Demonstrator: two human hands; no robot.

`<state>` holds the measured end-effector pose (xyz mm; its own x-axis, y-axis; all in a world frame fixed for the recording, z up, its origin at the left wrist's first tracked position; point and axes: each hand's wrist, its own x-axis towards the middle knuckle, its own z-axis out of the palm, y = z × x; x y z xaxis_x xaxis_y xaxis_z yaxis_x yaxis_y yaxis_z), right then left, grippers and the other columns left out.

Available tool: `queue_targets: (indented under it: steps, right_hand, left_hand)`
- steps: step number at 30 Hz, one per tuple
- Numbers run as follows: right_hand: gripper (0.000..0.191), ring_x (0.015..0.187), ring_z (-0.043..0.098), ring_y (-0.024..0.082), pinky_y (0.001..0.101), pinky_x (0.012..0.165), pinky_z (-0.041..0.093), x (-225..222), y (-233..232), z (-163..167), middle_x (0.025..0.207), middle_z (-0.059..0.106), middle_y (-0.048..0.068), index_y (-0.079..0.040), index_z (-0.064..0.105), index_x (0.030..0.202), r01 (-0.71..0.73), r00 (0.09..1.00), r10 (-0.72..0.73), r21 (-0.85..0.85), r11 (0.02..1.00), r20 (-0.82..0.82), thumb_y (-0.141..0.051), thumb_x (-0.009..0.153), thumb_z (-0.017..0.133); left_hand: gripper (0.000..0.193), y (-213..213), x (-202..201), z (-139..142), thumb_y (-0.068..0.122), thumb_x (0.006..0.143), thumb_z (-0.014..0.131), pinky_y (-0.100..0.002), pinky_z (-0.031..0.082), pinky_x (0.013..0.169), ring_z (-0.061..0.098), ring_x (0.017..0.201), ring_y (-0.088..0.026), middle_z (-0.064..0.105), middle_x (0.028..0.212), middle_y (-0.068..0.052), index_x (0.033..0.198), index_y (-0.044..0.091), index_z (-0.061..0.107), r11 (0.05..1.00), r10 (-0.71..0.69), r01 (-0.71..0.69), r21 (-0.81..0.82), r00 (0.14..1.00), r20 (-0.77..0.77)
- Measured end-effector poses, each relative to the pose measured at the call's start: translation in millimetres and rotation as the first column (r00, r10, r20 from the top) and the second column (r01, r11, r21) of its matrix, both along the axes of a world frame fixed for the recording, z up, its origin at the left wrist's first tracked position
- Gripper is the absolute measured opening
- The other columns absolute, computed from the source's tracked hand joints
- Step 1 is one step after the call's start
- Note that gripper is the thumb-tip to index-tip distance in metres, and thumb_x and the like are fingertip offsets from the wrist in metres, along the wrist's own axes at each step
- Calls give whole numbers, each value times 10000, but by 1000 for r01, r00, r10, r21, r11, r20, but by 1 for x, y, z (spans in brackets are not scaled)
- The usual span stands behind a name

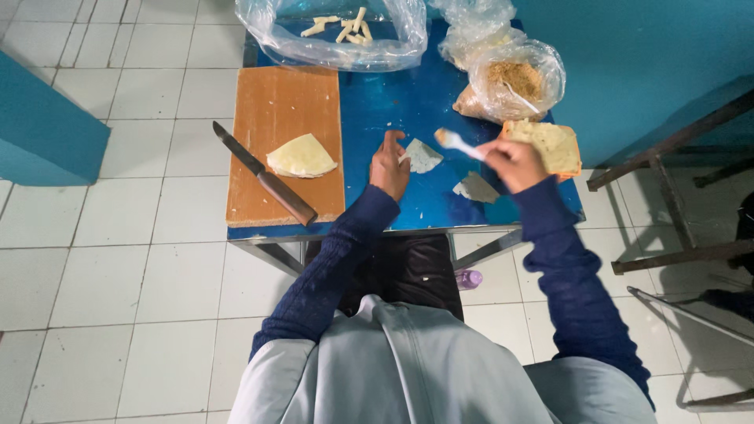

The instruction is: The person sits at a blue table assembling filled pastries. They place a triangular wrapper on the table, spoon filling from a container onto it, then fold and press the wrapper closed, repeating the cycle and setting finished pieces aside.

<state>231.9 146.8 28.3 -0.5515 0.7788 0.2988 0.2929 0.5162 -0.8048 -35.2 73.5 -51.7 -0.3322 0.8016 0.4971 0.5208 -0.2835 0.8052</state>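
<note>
My left hand (389,166) rests on the blue table (393,102), fingers touching the edge of a pale wedge-shaped wrapper piece (422,155). My right hand (514,162) is raised just right of it and grips a white plastic spoon (458,142) whose bowl points left over the wrapper. A second pale wedge (476,188) lies below the spoon, near the table's front edge. On the wooden cutting board (284,110) at the left sits a yellowish wedge of dough (301,156), with a brown-handled knife (261,172) lying diagonally beside it.
A clear bag with pale rolled sticks (342,30) lies at the table's back. A clear bag of brown crumbs (514,79) and a stack of pale sheets on an orange plate (551,145) sit at the right. Metal frames (675,196) stand right on the white tiled floor.
</note>
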Motion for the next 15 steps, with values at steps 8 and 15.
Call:
queue_targets:
  steps: [8, 15]
  right_hand:
    - [55, 838, 667, 262, 372, 730, 500, -45, -32, -29, 901, 691, 77, -78, 730, 950, 117, 945, -227, 404, 907, 235, -129, 934, 716]
    - [74, 943, 538, 272, 432, 798, 422, -47, -58, 11, 927, 529, 54, -115, 704, 992, -133, 892, -283, 803, 581, 353, -125, 922, 725]
  left_hand:
    - [549, 4, 0, 2, -115, 790, 707, -388, 551, 692, 683, 789, -300, 623, 893, -133, 1274, 50, 508, 999, -40, 39, 30, 998, 44]
    - [537, 4, 2, 6, -128, 800, 671, -371, 546, 688, 687, 781, -280, 633, 881, -128, 1277, 52, 503, 996, -87, 84, 33, 993, 81]
